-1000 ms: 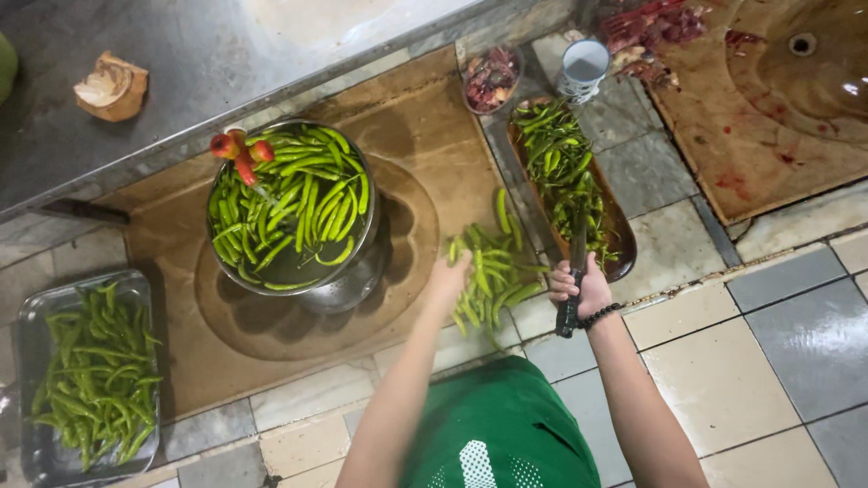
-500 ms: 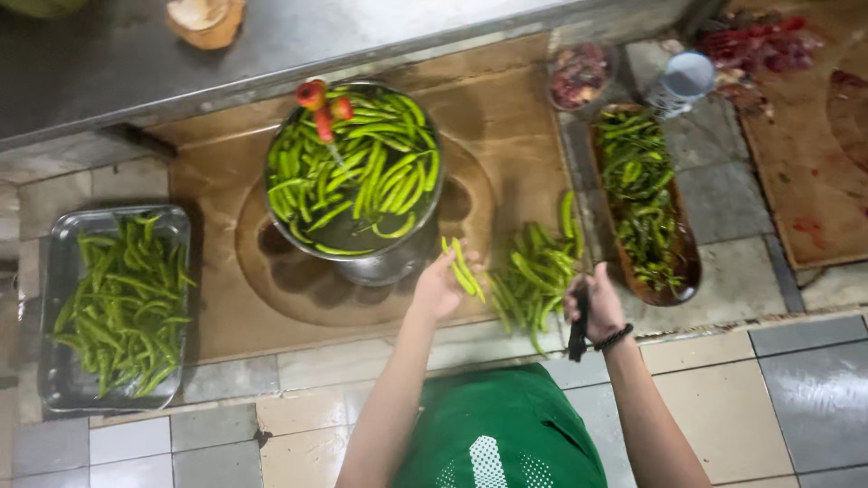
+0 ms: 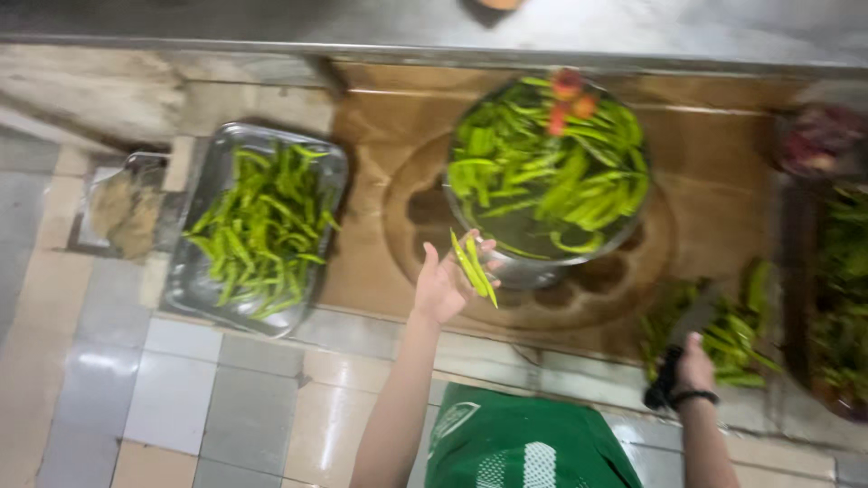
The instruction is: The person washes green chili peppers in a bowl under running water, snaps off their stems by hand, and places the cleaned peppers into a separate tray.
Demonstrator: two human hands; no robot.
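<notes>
Holding two peppers loosely in left hand, just at bowl rim, between bowl and tray. Best kept level, fingers cupped, to avoid dropping. Right hand clenched on knife beside pile; blade pointed away.

Blurred knife, cropped right tray

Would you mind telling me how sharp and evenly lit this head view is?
Head view: motion blur smears the right side, so the right hand with its knife and the peppers beside it are soft; the left hand holding green peppers is clearer; soft glare lies on the steel tray.
</notes>
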